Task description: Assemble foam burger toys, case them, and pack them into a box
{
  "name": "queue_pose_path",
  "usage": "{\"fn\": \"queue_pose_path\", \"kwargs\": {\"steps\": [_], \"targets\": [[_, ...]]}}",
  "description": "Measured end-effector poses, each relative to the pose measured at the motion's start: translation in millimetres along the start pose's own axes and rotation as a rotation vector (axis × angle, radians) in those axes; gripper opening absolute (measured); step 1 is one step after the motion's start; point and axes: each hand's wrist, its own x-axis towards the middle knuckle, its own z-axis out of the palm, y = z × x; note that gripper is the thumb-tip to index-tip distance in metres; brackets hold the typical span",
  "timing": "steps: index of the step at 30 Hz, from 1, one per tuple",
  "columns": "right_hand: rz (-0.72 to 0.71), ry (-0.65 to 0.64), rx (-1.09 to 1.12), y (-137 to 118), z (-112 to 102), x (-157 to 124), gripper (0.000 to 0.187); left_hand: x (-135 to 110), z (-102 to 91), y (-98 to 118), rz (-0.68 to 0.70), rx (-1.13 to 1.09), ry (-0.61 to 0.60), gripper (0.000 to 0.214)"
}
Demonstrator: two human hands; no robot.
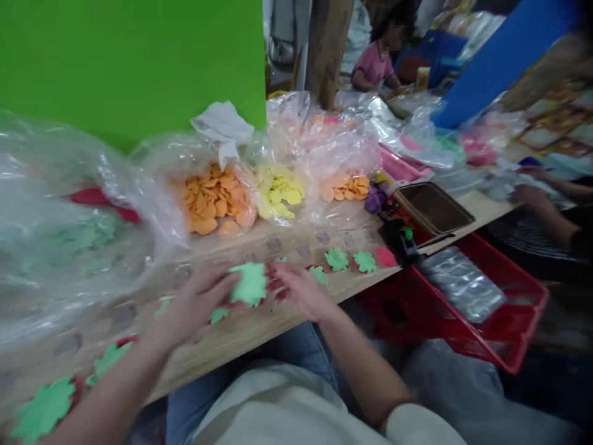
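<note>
We see the left hand with its fingers partly bent and closed on the left edge of a mint-green flower piece, which is lifted over the near side of the desk, between the two hands. The right hand comes in from the other side, its fingers loosely spread beside some red material; blur keeps us from telling whether it grips anything.

Along the near edge of the desk we find a row of similar green pieces, several with red showing beneath, and a red piece at the right end. Behind the row run small dark squares.

Farther back lie clear plastic bags with orange discs, yellow discs and a second orange heap. To the left, a large clear bag covers more green shapes and a red strip.

On the right we notice a brown tray, a pink tray and, below the desk, a red crate holding clear plastic packaging. Beyond, a co-worker in a pink shirt sits near a blue beam.
</note>
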Motion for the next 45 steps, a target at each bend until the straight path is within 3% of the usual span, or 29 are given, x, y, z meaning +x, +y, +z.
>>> {"fn": "queue_pose_path", "kwargs": {"steps": [4,8,10,12,13,15,18,21,25,30,35,37,45], "targets": [[-0.018,0.327,0.117,-8.7,-65.8,-27.3,0.034,33.4,76.8,25.7,-0.111,-0.172,-0.372,0.033],[-0.118,0.607,-0.024,-24.6,-146.6,-62.2,0.032,76.5,138.0,35.9,-0.175,-0.145,-0.486,0.032],[-0.289,0.872,-0.332,-35.3,-186.2,-70.9,0.029,90.1,153.1,36.9,-0.139,-0.094,-0.482,0.031],[-0.469,1.063,-0.783,-43.0,-221.4,-72.2,0.024,99.2,163.6,37.8,-0.090,-0.043,-0.494,0.029],[-0.529,1.076,-1.022,-44.2,-235.7,-70.5,0.022,102.5,168.8,38.7,-0.059,-0.016,-0.504,0.027],[-0.553,0.971,-1.416,-40.1,-255.9,-64.9,0.019,108.1,180.4,41.2,0.037,0.039,-0.510,0.024],[-0.486,0.860,-1.687,-24.7,-267.2,-58.4,0.019,117.8,200.1,45.2,0.234,0.202,-0.491,0.024],[-0.512,0.928,-1.720,-16.3,-270.3,-58.9,0.021,131.0,220.0,47.1,0.459,0.461,-0.475,0.028],[-0.635,1.001,-1.688,-27.0,-280.0,-59.8,0.025,150.3,246.3,47.3,0.710,0.662,-0.482,0.031],[-0.729,0.981,-1.738,-37.6,-290.3,-54.7,0.028,166.5,266.5,45.2,0.755,0.731,-0.429,0.045],[-0.591,0.755,-1.828,-22.2,-290.8,-65.4,0.028,169.2,267.4,40.1,0.767,0.769,-0.443,0.043],[-0.547,0.731,-1.826,-14.6,-290.2,-72.9,0.030,166.6,268.4,38.9,0.792,0.791,-0.459,0.045],[-0.442,0.977,-1.728,11.4,-273.4,-88.8,0.048,154.0,280.6,44.9,0.977,1.120,-0.442,0.050]]}}
